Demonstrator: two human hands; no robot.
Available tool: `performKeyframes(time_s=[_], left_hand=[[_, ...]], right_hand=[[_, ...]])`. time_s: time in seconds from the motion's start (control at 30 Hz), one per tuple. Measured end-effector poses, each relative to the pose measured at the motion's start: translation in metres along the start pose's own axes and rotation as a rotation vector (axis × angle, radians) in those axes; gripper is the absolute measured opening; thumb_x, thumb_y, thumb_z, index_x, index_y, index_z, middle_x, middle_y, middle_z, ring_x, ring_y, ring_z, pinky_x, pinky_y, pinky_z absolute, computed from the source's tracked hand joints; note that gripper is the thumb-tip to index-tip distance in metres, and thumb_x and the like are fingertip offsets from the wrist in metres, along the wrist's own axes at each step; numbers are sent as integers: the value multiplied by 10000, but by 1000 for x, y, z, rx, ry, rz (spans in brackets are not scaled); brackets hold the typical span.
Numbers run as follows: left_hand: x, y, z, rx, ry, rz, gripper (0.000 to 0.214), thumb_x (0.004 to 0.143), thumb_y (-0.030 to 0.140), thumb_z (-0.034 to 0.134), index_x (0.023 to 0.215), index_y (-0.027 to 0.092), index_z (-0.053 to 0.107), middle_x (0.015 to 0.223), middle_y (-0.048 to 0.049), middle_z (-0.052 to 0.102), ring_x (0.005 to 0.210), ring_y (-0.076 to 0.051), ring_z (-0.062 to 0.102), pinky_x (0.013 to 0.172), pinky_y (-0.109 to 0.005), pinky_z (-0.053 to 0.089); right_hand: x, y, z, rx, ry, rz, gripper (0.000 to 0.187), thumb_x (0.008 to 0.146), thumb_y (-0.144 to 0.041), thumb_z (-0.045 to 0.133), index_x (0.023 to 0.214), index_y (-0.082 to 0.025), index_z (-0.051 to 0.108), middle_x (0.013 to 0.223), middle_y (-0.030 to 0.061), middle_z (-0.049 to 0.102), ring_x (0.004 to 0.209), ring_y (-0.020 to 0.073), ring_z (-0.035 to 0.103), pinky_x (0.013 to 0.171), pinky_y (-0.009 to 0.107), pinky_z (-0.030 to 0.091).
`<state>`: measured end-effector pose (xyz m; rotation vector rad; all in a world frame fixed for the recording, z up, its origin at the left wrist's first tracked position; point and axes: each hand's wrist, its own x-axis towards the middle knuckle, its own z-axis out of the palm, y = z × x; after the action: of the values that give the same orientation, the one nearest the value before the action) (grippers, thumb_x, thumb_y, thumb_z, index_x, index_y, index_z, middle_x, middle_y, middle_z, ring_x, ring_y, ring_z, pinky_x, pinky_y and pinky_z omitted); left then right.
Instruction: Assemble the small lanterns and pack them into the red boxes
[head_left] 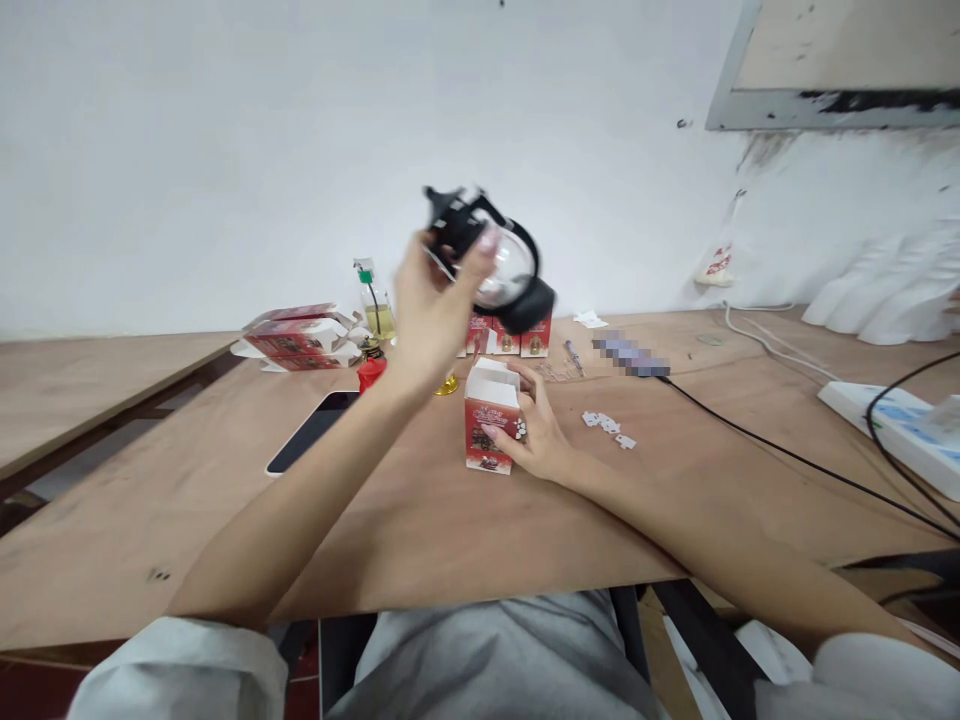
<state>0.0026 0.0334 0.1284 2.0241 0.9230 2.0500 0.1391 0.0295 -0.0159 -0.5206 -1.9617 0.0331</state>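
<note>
My left hand is raised above the table, closed round a small black lantern with a clear round middle. The lantern is tilted nearly sideways and blurred by motion. Below and to its right, my right hand grips a red printed cardboard box that stands upright on the table. White flaps stick up at the box's open top; its inside is hidden from me. Behind the box a gold round base shows, and a red lantern-like piece is partly covered by my left forearm.
Several red boxes stand by the wall, with flattened ones stacked at left. Nearby are a bottle with a green pump, a phone-like slab, a screwdriver-like tool, white paper bits, a cabled device and a power strip.
</note>
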Motion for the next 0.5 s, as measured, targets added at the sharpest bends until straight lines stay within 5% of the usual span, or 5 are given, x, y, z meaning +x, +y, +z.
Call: performKeyframes(time_s=[0.17,0.5], left_hand=[[-36,12,24,-30,-214,-120,354,848,516,550,986,193,511,947,-53,628,891,-177,608,779,-319,492],[-15,4,-32,209,-438,-170,390,795,510,612,997,184,541,929,-44,631,875,-196,587,766,-322,470]], right_hand=[[-3,-1,2,-42,-23,65,438,839,-315,589,1230,-252,403,1301,139,361,1221,292,444,996,520,447],[0,3,1,-6,-9,-2,410,848,-298,581,1208,-284,384,1387,117,252,1233,260,451,999,509,446]])
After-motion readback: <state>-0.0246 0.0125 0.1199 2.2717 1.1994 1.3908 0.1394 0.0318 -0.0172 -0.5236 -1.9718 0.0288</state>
